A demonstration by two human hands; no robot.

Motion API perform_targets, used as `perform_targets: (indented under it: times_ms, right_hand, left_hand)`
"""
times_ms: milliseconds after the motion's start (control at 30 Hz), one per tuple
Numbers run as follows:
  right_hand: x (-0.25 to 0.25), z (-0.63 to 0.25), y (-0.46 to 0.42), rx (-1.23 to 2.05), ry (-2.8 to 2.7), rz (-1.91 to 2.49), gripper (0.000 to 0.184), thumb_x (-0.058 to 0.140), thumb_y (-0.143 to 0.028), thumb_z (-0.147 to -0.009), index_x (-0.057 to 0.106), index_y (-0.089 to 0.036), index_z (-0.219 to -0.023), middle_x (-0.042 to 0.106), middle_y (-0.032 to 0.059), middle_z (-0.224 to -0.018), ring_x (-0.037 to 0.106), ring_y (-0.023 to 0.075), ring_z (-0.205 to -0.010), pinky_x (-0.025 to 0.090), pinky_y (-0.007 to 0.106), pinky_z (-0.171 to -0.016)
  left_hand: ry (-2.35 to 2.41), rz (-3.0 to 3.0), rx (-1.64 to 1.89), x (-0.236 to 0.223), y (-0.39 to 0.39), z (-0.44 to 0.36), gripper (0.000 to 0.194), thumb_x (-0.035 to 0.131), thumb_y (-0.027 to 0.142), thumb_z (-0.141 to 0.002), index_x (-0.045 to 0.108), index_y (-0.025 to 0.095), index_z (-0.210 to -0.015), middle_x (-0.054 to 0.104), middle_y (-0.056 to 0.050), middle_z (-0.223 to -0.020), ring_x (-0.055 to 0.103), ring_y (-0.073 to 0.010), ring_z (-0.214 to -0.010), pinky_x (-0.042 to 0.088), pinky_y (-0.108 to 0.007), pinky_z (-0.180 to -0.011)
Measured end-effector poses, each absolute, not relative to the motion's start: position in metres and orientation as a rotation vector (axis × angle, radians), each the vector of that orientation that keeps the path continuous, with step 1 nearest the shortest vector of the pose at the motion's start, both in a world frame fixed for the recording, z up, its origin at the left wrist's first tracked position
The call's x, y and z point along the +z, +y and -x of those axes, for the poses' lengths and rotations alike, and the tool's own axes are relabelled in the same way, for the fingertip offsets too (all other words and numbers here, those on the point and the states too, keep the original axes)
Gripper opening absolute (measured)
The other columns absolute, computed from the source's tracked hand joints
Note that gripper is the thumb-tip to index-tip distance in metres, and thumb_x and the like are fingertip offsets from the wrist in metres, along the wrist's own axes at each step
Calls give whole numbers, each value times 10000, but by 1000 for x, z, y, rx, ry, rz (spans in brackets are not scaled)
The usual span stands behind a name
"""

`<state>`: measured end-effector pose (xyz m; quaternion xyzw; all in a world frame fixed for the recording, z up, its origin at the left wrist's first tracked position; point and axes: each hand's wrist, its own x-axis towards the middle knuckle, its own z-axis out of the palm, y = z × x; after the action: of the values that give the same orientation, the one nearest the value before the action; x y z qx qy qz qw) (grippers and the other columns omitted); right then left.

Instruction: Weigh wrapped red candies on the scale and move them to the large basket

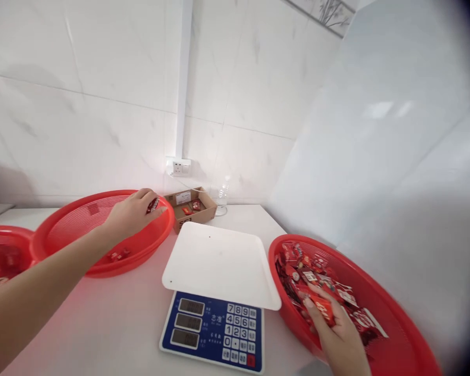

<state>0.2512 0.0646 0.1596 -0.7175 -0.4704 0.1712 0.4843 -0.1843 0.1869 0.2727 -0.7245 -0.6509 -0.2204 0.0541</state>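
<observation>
My left hand (pixel 130 213) is closed on a dark red wrapped candy (pixel 152 204), above the right rim of a red basket (pixel 72 209). A few small red packets (pixel 118 255) lie at the bottom of that basket. On the right, my right hand (pixel 329 321) reaches into another red basket (pixel 391 308), its fingers closed on a bright red candy packet (pixel 321 307). Many red and brown wrapped candies (pixel 309 269) are heaped around that hand. Between the two baskets stands a digital scale (pixel 215 331) with a bare white pan (pixel 221 261).
Behind the scale sits a cardboard box (pixel 206 213) with a few red packets inside. A clear plastic bottle (pixel 223 192) stands beside it, near a wall socket (pixel 178 167). A third red basket (pixel 13 232) shows at the far left. Tiled walls border the white table (pixel 121 324).
</observation>
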Motion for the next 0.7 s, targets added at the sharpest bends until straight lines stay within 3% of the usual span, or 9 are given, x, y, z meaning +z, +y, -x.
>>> perform_targets:
  times_ms: [100,200,300,400,533,700]
  right_hand:
    - [161,-252,65,428,-1144,1767,623,581,-674,-660,621,-241,-1107,616,83,-1247,489,323,-1221,308,488,-1081]
    - [164,-252,67,402,-1166,1782,639,557,-692,-652,625,-238,-1096,604,92,-1263,480,335,-1226,286,500,-1088]
    - [165,-251,68,367,-1165,1792,627,558,-687,-652,635,-228,-1073,625,107,-1227,513,347,-1181,315,505,-1059]
    - [165,-249,68,326,-1151,1784,622,573,-661,-664,623,-214,-1094,644,118,-1177,536,345,-1144,352,500,-1017]
    - [169,-242,68,216,-1108,1775,563,567,-615,-692,594,-198,-1071,625,123,-1166,551,318,-1115,398,467,-966]
    - [188,-217,72,255,-1182,1747,423,582,-542,-723,603,-218,-994,662,96,-1079,605,278,-1014,456,433,-903]
  left_hand:
    - [-2139,2178,-652,263,183,216,398,366,537,-877,576,215,-980,591,-122,-1194,598,-309,-1014,483,-379,-680]
    - [-2221,2168,-736,253,175,225,515,360,556,-872,565,189,-1169,481,-176,-1382,466,-390,-1247,443,-541,-907]
    - [-2175,2171,-961,243,154,207,555,293,561,-901,493,209,-1280,481,-126,-1405,426,-310,-1309,419,-481,-998]
    - [-2075,2147,-1232,222,122,177,507,263,533,-926,472,227,-1271,579,-90,-1297,540,-232,-1201,476,-381,-947]
    - [-1737,2017,-1629,180,81,149,296,422,440,-911,566,218,-1043,684,-64,-974,659,-189,-912,538,-283,-758]
    - [-1566,2121,-1603,141,61,150,183,439,356,-916,552,217,-954,656,-22,-794,645,-127,-657,522,-196,-592]
